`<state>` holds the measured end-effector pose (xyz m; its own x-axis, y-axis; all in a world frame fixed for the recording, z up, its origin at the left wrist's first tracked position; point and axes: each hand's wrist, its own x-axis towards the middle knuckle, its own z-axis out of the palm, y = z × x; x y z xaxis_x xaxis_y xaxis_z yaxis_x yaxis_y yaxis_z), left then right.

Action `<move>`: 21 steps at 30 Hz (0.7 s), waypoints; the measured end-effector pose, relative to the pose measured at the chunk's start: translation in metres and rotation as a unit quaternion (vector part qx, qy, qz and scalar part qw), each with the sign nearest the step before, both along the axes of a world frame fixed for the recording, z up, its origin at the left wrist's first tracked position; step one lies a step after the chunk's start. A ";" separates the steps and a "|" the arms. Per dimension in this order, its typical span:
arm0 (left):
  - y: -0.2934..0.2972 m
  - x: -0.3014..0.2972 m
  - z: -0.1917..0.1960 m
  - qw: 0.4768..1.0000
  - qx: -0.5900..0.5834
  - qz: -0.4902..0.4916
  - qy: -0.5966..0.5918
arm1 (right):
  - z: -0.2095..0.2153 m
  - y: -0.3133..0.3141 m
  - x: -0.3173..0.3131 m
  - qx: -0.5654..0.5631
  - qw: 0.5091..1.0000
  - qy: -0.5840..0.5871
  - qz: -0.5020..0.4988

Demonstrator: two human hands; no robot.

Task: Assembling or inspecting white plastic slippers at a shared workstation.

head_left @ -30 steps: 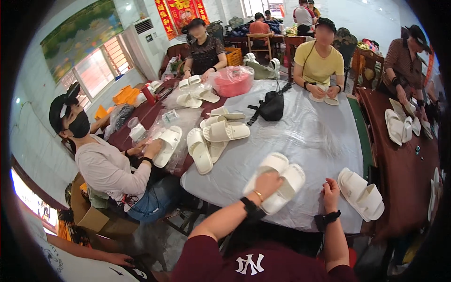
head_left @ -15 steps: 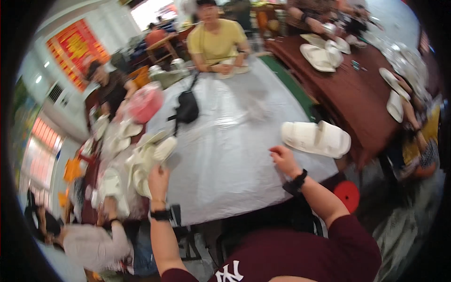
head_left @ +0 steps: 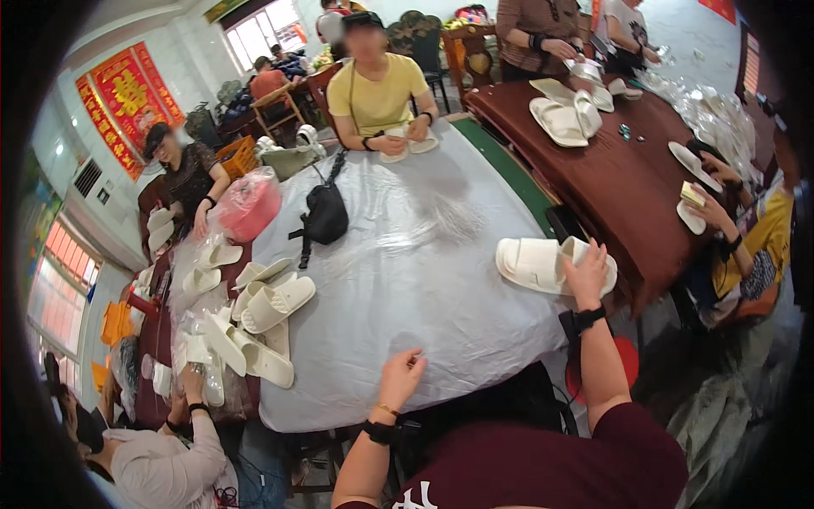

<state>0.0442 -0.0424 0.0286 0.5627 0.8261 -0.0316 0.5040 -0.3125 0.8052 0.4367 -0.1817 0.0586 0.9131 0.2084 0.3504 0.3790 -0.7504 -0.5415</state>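
Note:
My right hand [head_left: 587, 275] rests over the heel end of a pair of cream slide slippers [head_left: 532, 261] at the table's right side. Its fingers are spread and touch them; I see no firm grip. My left hand [head_left: 402, 378] hovers over the near edge of the grey-covered table [head_left: 373, 314], fingers loosely bent, nothing visible between them. To its left lies a pile of cream slippers [head_left: 278, 304], out of reach of either hand's fingers.
A black bag [head_left: 326, 212] lies at the table's far left. Across sits a person in yellow [head_left: 377, 93] holding slippers. A pink bag [head_left: 253, 205] and wrapped slippers lie left; on the right is a brown table [head_left: 610, 170] with more slippers and co-workers.
My left hand has left the slipper pile and moved right, toward the near edge. My right hand has moved right onto the pair of slippers. The view has shifted slightly.

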 end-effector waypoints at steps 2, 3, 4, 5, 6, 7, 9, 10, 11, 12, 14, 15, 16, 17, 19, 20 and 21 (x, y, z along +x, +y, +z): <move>-0.005 0.011 0.019 1.000 -0.011 -0.005 -0.015 | -0.004 -0.003 0.003 0.025 0.999 -0.034 0.021; -0.008 0.014 0.030 0.999 -0.048 -0.007 -0.021 | -0.008 -0.002 0.002 0.031 0.997 -0.049 0.043; -0.009 0.017 0.035 0.996 -0.084 -0.009 -0.027 | -0.012 -0.001 0.000 0.037 0.995 -0.064 0.064; -0.008 0.018 0.031 0.996 -0.081 -0.003 -0.029 | -0.011 0.003 -0.008 0.041 0.994 -0.066 0.071; -0.006 0.019 0.025 0.985 -0.147 0.001 -0.087 | -0.007 0.008 -0.021 0.065 0.989 -0.055 0.122; -0.005 0.019 0.019 0.966 -0.212 0.005 -0.144 | -0.003 0.015 -0.035 0.088 0.980 -0.043 0.172; -0.004 0.027 0.024 0.941 -0.278 0.036 -0.192 | 0.005 0.028 -0.062 0.111 0.961 0.007 0.253; -0.003 0.028 0.027 0.907 -0.341 0.068 -0.238 | 0.010 0.034 -0.077 0.119 0.946 0.042 0.300; -0.003 0.029 0.028 0.907 -0.341 0.070 -0.238 | 0.008 0.041 -0.092 0.119 0.945 0.043 0.302; -0.002 0.029 0.027 0.891 -0.342 0.083 -0.286 | 0.003 0.048 -0.107 0.119 0.934 0.026 0.337; 0.001 0.023 0.025 0.872 -0.343 0.102 -0.333 | 0.002 0.059 -0.130 0.118 0.919 0.011 0.375; 0.005 0.015 0.024 0.863 -0.344 0.129 -0.347 | 0.004 0.063 -0.140 0.110 0.913 0.032 0.392; 0.008 0.008 0.022 0.853 -0.344 0.157 -0.360 | 0.005 0.065 -0.147 0.102 0.906 0.052 0.409; 0.010 0.002 0.019 0.852 -0.343 0.161 -0.360 | 0.003 0.066 -0.152 0.093 0.903 0.061 0.416; 0.012 -0.011 0.014 0.854 -0.314 0.199 -0.365 | 0.004 0.068 -0.154 0.094 0.899 0.054 0.424; 0.014 -0.020 0.015 0.854 -0.315 0.203 -0.362 | 0.005 0.067 -0.155 0.095 0.898 0.046 0.427; 0.019 -0.029 0.017 0.859 -0.268 0.223 -0.375 | 0.005 0.066 -0.149 0.094 0.897 0.048 0.430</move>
